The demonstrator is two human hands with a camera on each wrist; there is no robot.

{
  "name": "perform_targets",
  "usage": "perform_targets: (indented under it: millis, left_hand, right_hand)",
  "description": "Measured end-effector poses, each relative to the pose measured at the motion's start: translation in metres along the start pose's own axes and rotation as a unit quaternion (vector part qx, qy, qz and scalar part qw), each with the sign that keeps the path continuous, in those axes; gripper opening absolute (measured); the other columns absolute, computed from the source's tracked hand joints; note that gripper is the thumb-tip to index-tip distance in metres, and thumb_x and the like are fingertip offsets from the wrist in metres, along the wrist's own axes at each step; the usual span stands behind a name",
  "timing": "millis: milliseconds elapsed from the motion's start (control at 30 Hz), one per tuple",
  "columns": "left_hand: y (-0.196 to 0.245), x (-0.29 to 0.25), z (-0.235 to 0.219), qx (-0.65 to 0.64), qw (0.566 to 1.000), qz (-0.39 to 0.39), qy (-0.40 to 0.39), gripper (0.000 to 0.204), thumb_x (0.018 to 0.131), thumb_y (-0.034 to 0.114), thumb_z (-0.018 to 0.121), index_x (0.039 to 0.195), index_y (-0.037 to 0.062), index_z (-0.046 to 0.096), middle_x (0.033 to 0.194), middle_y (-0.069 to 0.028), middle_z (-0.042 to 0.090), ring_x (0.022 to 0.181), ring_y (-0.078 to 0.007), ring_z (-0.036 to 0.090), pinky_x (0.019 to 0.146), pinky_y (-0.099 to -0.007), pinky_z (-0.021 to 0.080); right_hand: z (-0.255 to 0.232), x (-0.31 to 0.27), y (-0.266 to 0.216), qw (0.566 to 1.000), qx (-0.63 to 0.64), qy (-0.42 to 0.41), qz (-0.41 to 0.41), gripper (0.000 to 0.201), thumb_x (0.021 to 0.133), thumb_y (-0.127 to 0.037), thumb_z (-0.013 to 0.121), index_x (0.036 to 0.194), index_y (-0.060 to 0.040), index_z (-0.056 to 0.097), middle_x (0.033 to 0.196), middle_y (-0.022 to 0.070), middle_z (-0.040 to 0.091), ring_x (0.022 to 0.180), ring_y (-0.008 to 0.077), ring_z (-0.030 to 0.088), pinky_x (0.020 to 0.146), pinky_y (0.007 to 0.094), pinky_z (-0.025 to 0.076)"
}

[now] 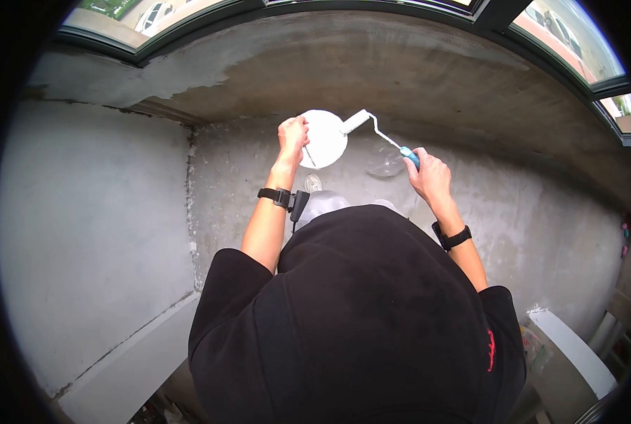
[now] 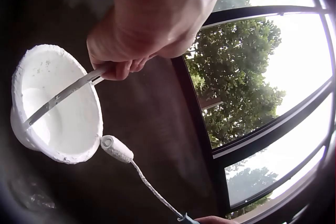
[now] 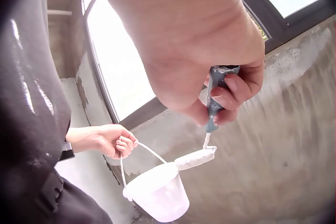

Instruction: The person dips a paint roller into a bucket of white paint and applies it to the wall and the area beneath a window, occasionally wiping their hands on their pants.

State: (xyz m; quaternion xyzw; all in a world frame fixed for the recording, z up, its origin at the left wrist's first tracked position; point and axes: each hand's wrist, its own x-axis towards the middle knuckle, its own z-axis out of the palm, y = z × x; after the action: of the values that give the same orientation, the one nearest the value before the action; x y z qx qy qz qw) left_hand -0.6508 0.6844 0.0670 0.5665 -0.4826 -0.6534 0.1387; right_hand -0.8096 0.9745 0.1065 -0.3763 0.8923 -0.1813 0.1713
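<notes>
While the left hand (image 1: 293, 138) grips the bucket handle (image 2: 65, 93) at upper centre, the right hand (image 1: 430, 177), gripping the roller (image 1: 356, 121), should roll it lightly against the rim (image 2: 50, 47).

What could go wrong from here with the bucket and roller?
The left hand holds the bucket by its thin handle, so it might swing and spill.

The white-coated roller sits at the rim; a knock there could tip the bucket or drip on the shoe.
</notes>
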Motion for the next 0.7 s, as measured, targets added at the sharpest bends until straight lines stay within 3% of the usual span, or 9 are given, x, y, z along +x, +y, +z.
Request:
perform_targets:
  millis: [200,233,367,433,500,633,700]
  left_hand:
    - [0.009,0.016,-0.075,-0.057,0.998,0.006,-0.015,0.013,0.087,0.01,0.052,0.078,0.0017,0.056,0.056,0.0027,0.045,0.044,-0.005,0.037,0.04,-0.0239,0.031]
    - [0.003,0.0,-0.056,-0.057,0.998,0.013,-0.015,0.013,0.086,0.01,0.052,0.078,0.0011,0.057,0.057,0.0023,0.045,0.044,-0.0054,0.037,0.04,-0.0241,0.031]
    - [-0.001,0.014,-0.107,-0.069,0.998,0.002,0.0,0.016,0.085,0.012,0.052,0.078,-0.0002,0.059,0.057,0.0007,0.048,0.045,-0.0076,0.04,0.041,-0.0255,0.034]
    - [-0.001,0.014,-0.129,-0.065,0.998,0.001,0.022,0.017,0.085,0.013,0.053,0.078,0.0002,0.06,0.058,-0.0005,0.049,0.046,-0.0093,0.043,0.041,-0.0268,0.035]
    - [-0.011,-0.004,-0.145,-0.092,0.994,0.025,0.05,0.013,0.087,0.01,0.052,0.079,0.0013,0.058,0.054,0.0036,0.042,0.042,-0.0053,0.035,0.038,-0.0238,0.026]
    - [-0.029,-0.002,-0.189,-0.109,0.989,0.028,0.099,0.017,0.086,0.014,0.052,0.078,0.0013,0.06,0.06,-0.0017,0.05,0.05,-0.0105,0.046,0.043,-0.0269,0.037]
    - [-0.05,-0.01,-0.212,-0.149,0.981,0.041,0.121,0.018,0.087,0.016,0.052,0.08,0.001,0.059,0.062,-0.0013,0.05,0.05,-0.0104,0.044,0.043,-0.0272,0.036]
  right_hand:
    - [0.024,0.024,-0.056,0.999,-0.013,0.026,0.038,0.031,0.089,-0.035,0.063,0.1,-0.0062,0.065,0.081,0.018,0.069,0.078,0.036,0.067,0.07,0.045,0.052]
    - [0.017,0.018,-0.037,0.998,-0.007,0.055,0.037,0.032,0.089,-0.036,0.062,0.1,-0.0056,0.065,0.082,0.0182,0.069,0.078,0.0359,0.067,0.071,0.0447,0.052]
    - [0.029,0.059,-0.089,0.995,-0.038,0.076,0.047,0.034,0.09,-0.038,0.062,0.098,-0.005,0.067,0.083,0.0175,0.069,0.079,0.0352,0.067,0.071,0.0437,0.053]
    - [0.031,0.077,-0.112,0.99,-0.06,0.123,0.007,0.035,0.091,-0.039,0.061,0.098,-0.0053,0.069,0.084,0.0164,0.07,0.08,0.0343,0.068,0.071,0.0426,0.053]
    - [0.021,0.077,-0.13,0.984,-0.086,0.152,-0.03,0.034,0.091,-0.037,0.061,0.098,-0.0052,0.068,0.087,0.0147,0.069,0.081,0.0326,0.067,0.072,0.0415,0.053]
    - [0.03,0.13,-0.164,0.951,-0.131,0.21,-0.186,0.025,0.087,-0.03,0.065,0.093,-0.0066,0.061,0.084,0.009,0.063,0.078,0.027,0.061,0.068,0.039,0.051]
    - [0.028,0.139,-0.193,0.917,-0.136,0.25,-0.28,0.024,0.085,-0.027,0.067,0.093,-0.0052,0.059,0.085,0.0087,0.061,0.078,0.0263,0.059,0.067,0.0379,0.051]
